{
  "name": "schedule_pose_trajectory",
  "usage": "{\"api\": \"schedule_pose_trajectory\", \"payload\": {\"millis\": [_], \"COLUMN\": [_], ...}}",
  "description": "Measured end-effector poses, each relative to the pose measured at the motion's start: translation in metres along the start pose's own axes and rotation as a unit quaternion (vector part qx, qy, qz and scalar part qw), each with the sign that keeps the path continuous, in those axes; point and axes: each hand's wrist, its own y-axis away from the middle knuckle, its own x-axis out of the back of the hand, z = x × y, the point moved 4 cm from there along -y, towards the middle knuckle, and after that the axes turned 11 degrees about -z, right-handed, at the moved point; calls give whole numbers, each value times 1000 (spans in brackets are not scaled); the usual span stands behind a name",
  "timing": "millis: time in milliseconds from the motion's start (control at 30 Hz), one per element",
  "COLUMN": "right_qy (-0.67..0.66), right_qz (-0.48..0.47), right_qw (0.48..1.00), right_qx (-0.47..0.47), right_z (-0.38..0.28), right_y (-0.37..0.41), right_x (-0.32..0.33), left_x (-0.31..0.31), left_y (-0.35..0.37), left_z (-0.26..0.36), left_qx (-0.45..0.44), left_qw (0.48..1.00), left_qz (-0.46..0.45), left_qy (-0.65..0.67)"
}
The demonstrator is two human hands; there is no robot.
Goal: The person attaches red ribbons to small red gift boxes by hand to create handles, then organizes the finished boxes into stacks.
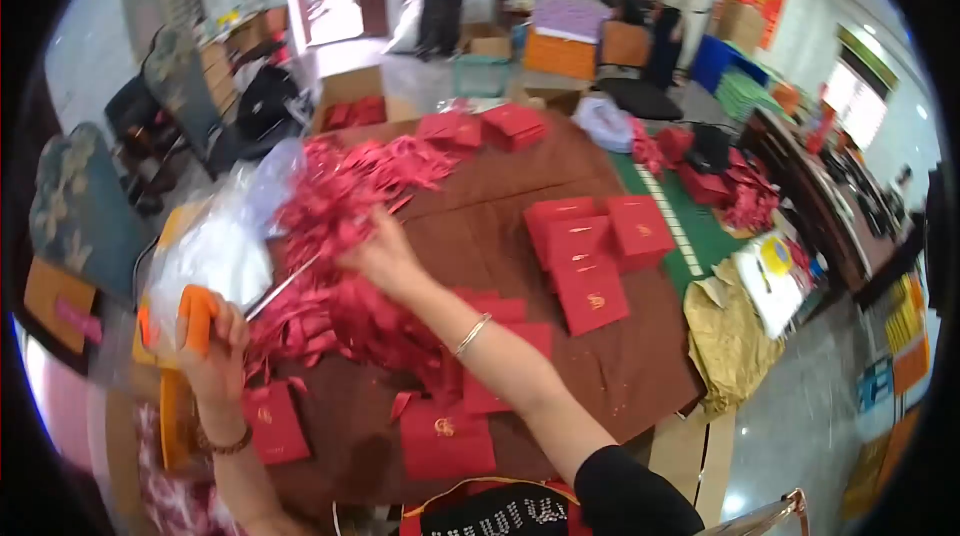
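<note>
My left hand (218, 351) is closed round the orange handles of a pair of scissors (197, 321); the metal blades point up and right toward the ribbons. Over the pile of red ribbons (350, 171), my right hand (380, 258) grips a bunch of them, with its fingertips partly hidden. Loose ribbon strands hang below that hand onto the brown tablecloth (480, 226). Near me lie a red gift bag (447, 441) with gold print and another red bag (275, 424) below my left hand.
Stacked red bags (590, 296) stand on the table's right side. Clear plastic bags (215, 256) lie at the left edge, and gold wrapping paper (730, 336) at the right. A cardboard box (352, 91) sits beyond the table. Two people stand farther back.
</note>
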Motion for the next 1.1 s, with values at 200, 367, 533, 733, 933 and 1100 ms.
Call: {"api": "schedule_pose_trajectory", "payload": {"millis": [200, 367, 533, 733, 933, 1100], "right_qy": [340, -165, -249, -509, -487, -587], "right_qz": [-36, -167, -135, -25, 54, -115], "right_qw": [940, 970, 949, 844, 869, 800], "right_qx": [-8, -56, -139, -167, -74, -57], "right_z": [-65, -58, -48, -12, -12, 8], "right_y": [20, 22, 30, 40, 57, 71], "right_x": [-23, -50, -49, -39, -21, 10], "left_x": [28, 99, 129, 48, 25, 43], "left_y": [28, -5, -34, -70, -51, -16], "left_z": [36, 47, 14, 26, 8, 10], "left_qx": [-67, -29, 1, -26, 56, 33], "left_qw": [992, 975, 978, 993, 994, 880], "left_qz": [75, 207, 207, 107, 58, 19], "left_qy": [-77, -76, 10, -30, -73, -474]}}
